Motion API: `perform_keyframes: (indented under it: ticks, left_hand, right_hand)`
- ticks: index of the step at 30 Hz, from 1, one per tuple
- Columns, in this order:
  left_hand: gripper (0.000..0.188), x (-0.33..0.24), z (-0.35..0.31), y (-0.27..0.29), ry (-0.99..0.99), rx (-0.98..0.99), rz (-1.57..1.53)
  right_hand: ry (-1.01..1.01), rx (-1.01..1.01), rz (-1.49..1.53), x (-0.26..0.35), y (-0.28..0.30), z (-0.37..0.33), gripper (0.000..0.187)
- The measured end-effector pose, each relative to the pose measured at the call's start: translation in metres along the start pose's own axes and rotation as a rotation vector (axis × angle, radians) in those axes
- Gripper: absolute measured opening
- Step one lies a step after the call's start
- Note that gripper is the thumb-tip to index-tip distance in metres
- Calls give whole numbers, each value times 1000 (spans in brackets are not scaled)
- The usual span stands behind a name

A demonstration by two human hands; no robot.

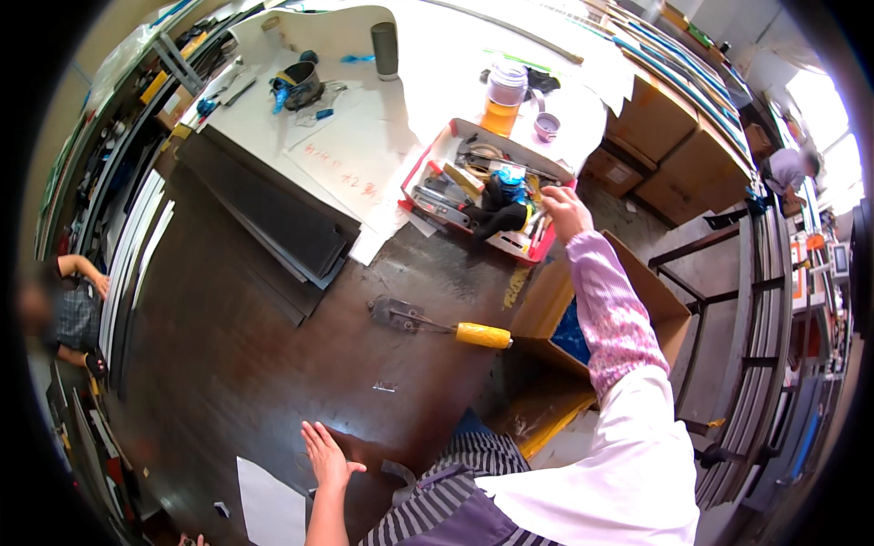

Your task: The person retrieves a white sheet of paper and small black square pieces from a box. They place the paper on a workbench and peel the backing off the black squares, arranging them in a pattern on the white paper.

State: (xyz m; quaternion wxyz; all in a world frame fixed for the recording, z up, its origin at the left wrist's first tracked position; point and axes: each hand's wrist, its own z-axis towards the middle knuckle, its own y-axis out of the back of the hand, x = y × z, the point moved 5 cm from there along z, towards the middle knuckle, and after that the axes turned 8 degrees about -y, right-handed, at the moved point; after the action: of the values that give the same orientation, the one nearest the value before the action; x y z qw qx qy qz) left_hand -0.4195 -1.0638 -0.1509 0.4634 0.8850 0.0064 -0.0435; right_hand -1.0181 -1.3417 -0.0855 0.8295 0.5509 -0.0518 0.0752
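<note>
The right hand [566,214] is hanging at the edge of the tool box [546,243] on the table [228,364], grip unclear, probably needing a light pinch; the left hand [329,458] is holding nothing, thumb apart.

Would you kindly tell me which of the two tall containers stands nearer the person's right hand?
The clear bottle of amber liquid, just beyond the box of tools; the dark cylinder stands farther left.

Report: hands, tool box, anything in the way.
Left hand open, empty, over dark table. Right hand at right end of tool box, grip unclear. Tool box crowded; black item on top may obstruct.
</note>
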Motion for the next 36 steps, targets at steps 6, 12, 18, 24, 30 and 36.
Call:
perform_keyframes:
  ticks: [6, 12, 18, 24, 30, 36]
  left_hand:
    - [146, -2, -9, 11, 37, 31, -69]
    - [52, -18, -27, 75, -210, -548, -718]
    - [28, 5, -145, 69, -149, -285, -1687]
    - [26, 241, -305, -58, 416, -1192, -1874]
    - [21, 408, -434, -153, 664, -1539, -1961]
    - [17, 488, -458, -201, 486, -1612, -2174]
  right_hand:
    - [-687, 246, 1613, 146, 42, -39, 12]
    - [-743, 854, 2207, 353, 31, -139, 21]
    - [-642, 1337, 1875, 520, 62, -242, 34]
    - [-352, 1440, 1516, 599, 64, -347, 31]
    - [-380, 1674, 1356, 656, 77, -447, 26]
    - [117, 1396, 899, 639, 61, -471, 28]
